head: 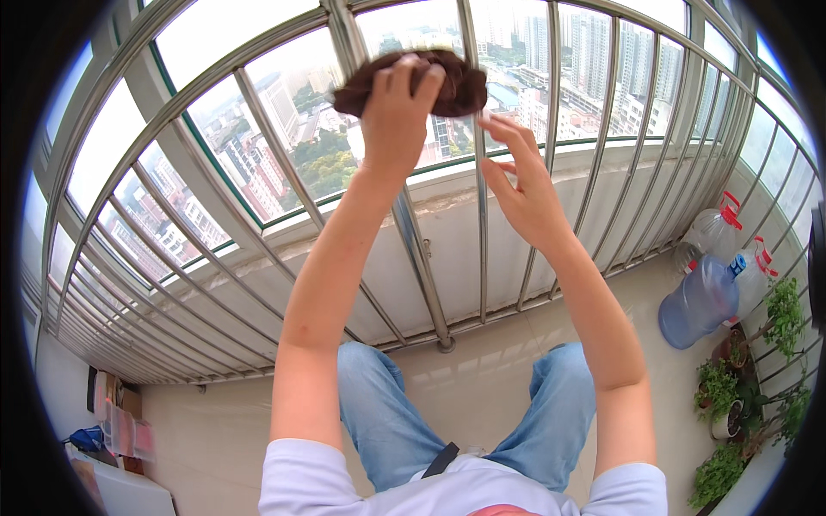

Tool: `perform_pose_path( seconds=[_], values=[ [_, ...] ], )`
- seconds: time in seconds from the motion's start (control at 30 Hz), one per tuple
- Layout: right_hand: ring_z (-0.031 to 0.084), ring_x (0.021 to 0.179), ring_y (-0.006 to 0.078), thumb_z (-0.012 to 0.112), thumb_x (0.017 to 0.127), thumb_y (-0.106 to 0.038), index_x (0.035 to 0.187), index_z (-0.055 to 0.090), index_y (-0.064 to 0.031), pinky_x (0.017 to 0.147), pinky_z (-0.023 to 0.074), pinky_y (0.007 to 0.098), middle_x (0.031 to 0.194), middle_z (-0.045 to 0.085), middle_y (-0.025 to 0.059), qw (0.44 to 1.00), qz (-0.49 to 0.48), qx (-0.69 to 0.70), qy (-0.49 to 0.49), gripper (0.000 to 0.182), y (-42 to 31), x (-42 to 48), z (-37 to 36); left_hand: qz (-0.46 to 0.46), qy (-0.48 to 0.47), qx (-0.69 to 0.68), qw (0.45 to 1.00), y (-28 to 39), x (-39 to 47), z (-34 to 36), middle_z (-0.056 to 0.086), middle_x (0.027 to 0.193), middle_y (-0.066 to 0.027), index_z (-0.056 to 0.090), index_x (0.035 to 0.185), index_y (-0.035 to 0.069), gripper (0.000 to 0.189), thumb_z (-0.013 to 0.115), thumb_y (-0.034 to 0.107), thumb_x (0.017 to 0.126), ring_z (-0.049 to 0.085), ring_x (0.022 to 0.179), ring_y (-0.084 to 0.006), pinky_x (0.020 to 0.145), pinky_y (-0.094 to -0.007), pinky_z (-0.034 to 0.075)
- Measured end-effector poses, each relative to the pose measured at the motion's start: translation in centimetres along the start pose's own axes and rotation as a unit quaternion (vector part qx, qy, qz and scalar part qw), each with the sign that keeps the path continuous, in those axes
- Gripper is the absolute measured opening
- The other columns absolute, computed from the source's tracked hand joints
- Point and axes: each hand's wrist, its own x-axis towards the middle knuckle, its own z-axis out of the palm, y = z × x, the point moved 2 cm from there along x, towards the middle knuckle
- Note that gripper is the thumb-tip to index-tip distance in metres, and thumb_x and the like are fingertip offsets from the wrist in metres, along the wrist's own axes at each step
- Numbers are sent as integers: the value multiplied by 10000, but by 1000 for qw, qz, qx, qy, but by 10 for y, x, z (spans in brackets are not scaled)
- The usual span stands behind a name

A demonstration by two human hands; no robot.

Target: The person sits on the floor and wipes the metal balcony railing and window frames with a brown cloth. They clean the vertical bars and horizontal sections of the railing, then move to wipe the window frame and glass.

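Observation:
My left hand (403,106) is raised in front of the window and grips a dark brown, bunched cloth (452,87). The cloth is slightly blurred and lies against or just before the upper part of the metal railing (481,213); whether it touches the bars I cannot tell. Below the cloth's right end is my right hand (519,171), fingers bent and apart, close to an upright bar. Nothing shows in that hand. Part of the left fingers sinks into the folds of the cloth.
Large plastic water bottles (700,303) stand on the tiled floor (471,380) at the right, beside potted plants (716,390). At the lower left are plastic containers (122,429) and a white cabinet or appliance (122,484). Windows lie behind the railing.

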Motion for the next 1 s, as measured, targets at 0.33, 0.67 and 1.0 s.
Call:
perform_pose_path(
  seconds=[0.33, 0.67, 1.0],
  values=[
    [570, 1183, 246, 574, 973, -106, 1268, 608, -77, 891, 537, 347, 1381, 494, 126, 990, 132, 23, 41, 298, 101, -61, -19, 60, -115, 193, 972, 23, -58, 123, 541, 1198, -109, 690, 981, 115, 245, 695, 158, 740, 518, 1027, -347, 669, -439, 488],
    [596, 1123, 226, 585, 964, -95, 1220, 638, -70, 835, 553, 319, 1361, 502, 130, 987, 150, 54, 29, 262, 138, -77, -33, -44, -55, 98, 993, 6, -16, 96, 513, 1173, -191, 626, 1164, 122, 387, 647, -47, 816, 532, 1058, -365, 770, -389, 594],
    [608, 1102, 223, 566, 968, -75, 1176, 661, -62, 831, 559, 325, 1338, 526, 115, 985, 159, 62, 20, 230, 141, -83, -38, 85, -57, 106, 989, 8, -20, 127, 517, 1305, -75, 620, 1242, 305, 442, 584, 92, 856, 486, 1158, -402, 825, -538, 493]
  ],
)
